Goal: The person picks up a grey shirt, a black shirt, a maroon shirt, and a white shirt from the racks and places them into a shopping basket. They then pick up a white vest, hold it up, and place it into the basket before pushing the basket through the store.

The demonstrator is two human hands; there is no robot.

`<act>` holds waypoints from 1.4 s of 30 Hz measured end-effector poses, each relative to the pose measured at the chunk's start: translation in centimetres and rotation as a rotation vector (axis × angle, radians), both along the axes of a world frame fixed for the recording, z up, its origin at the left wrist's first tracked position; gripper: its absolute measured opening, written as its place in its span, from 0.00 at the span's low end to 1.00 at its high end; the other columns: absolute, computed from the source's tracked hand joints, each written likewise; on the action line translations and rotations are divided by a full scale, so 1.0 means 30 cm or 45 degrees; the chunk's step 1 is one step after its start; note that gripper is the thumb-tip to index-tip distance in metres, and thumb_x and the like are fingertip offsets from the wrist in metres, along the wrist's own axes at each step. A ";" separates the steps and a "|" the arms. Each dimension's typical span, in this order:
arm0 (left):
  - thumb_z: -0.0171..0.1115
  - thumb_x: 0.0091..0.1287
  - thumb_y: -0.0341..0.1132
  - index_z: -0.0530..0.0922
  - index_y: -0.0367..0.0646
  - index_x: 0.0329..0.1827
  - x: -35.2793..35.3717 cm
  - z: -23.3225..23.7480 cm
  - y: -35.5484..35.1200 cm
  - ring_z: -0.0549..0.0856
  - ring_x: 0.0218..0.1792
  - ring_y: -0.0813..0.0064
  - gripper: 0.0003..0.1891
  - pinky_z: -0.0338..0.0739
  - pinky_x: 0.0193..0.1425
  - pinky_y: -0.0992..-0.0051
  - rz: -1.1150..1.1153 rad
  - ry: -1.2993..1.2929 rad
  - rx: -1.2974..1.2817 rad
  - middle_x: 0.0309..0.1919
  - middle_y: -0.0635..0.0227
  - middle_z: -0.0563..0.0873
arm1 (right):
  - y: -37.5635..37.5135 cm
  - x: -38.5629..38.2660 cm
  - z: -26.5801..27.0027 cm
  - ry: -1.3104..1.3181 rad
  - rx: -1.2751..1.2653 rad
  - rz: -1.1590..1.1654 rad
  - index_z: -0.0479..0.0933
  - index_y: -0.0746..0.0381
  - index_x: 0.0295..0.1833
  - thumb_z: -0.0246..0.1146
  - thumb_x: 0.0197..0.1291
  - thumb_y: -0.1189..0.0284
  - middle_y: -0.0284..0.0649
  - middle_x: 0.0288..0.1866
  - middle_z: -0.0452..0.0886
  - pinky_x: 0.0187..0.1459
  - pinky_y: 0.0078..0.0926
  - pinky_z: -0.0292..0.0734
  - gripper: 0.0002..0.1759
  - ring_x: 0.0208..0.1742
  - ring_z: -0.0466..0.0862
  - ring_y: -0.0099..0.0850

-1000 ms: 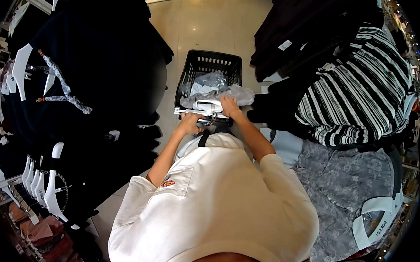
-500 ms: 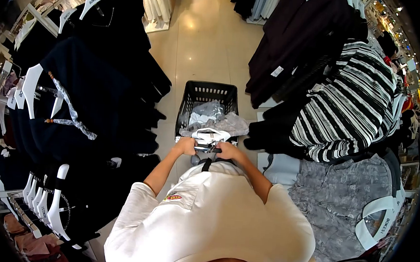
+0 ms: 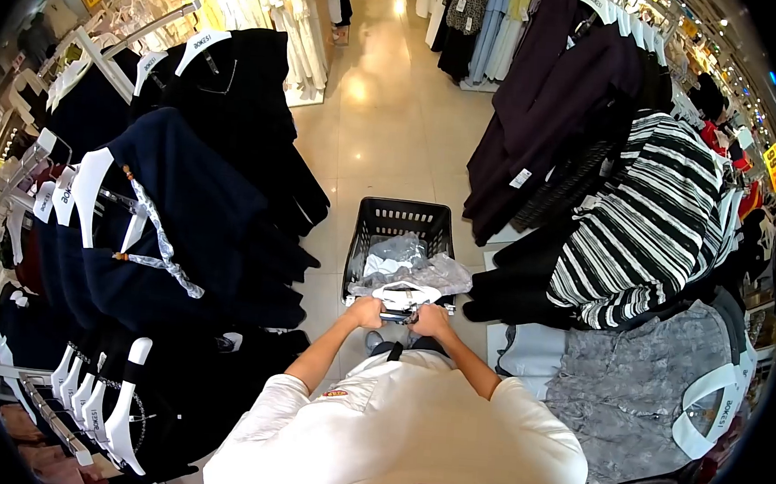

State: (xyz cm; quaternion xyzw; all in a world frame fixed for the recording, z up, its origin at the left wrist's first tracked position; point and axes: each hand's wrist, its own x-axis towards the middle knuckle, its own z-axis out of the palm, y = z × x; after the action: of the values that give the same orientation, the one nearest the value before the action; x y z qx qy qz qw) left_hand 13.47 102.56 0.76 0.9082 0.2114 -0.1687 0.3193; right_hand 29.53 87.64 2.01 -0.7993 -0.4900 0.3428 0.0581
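Note:
A black plastic shopping basket [image 3: 406,209] with slotted walls stands in front of me, low in the aisle. Inside lie clear plastic-wrapped pieces [image 3: 398,253] and a grey garment [image 3: 444,273] that spills over the right side. A white hanger [image 3: 407,295] rests across the near end. My left hand [image 3: 365,312] is closed around the left part of a dark handle [image 3: 398,317] at the basket's near side. On the right part of that handle, my right hand [image 3: 431,319] is closed too. My fingertips are partly hidden.
Dark navy tops [image 3: 183,219] and black clothes [image 3: 236,96] hang along the left. To the right are a dark purple garment [image 3: 550,118], a black-and-white striped top [image 3: 651,215] and a grey patterned garment [image 3: 621,389]. The tiled aisle floor [image 3: 378,124] runs ahead.
My view has tilted upward, so the basket, hands and racks sit lower and slightly further right in the picture. Both hands keep their hold on the handle.

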 end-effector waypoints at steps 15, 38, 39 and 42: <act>0.64 0.45 0.45 0.85 0.46 0.35 0.029 -0.004 0.138 0.84 0.41 0.54 0.17 0.78 0.48 0.62 -0.032 0.104 0.022 0.35 0.53 0.86 | 0.110 -0.018 0.040 -0.027 -0.022 -0.084 0.84 0.61 0.37 0.68 0.39 0.55 0.50 0.39 0.84 0.48 0.37 0.78 0.23 0.43 0.84 0.45; 0.62 0.44 0.44 0.85 0.47 0.36 0.322 -0.018 0.288 0.84 0.40 0.53 0.17 0.78 0.48 0.60 0.049 0.200 0.084 0.35 0.51 0.86 | 0.310 0.324 0.010 0.055 0.049 0.029 0.83 0.66 0.36 0.68 0.38 0.55 0.55 0.38 0.83 0.46 0.39 0.79 0.25 0.42 0.84 0.48; 0.62 0.44 0.44 0.85 0.48 0.35 0.342 -0.021 0.292 0.84 0.40 0.53 0.16 0.78 0.48 0.60 0.088 0.191 0.075 0.34 0.52 0.86 | 0.324 0.352 0.009 0.048 0.053 0.046 0.83 0.66 0.36 0.68 0.38 0.56 0.55 0.38 0.83 0.46 0.39 0.79 0.25 0.41 0.84 0.48; 0.61 0.44 0.44 0.85 0.49 0.32 0.402 -0.018 0.305 0.84 0.39 0.53 0.14 0.78 0.47 0.60 0.187 0.152 0.070 0.33 0.52 0.86 | 0.369 0.435 0.012 0.056 0.072 0.076 0.83 0.65 0.36 0.67 0.37 0.57 0.54 0.37 0.83 0.45 0.39 0.79 0.23 0.41 0.84 0.48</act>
State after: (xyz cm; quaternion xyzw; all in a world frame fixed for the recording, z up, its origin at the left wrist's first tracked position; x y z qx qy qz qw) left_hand 25.54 111.71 0.21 0.8871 0.3005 -0.1928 0.2925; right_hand 42.57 98.72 2.37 -0.7747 -0.5216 0.3481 0.0812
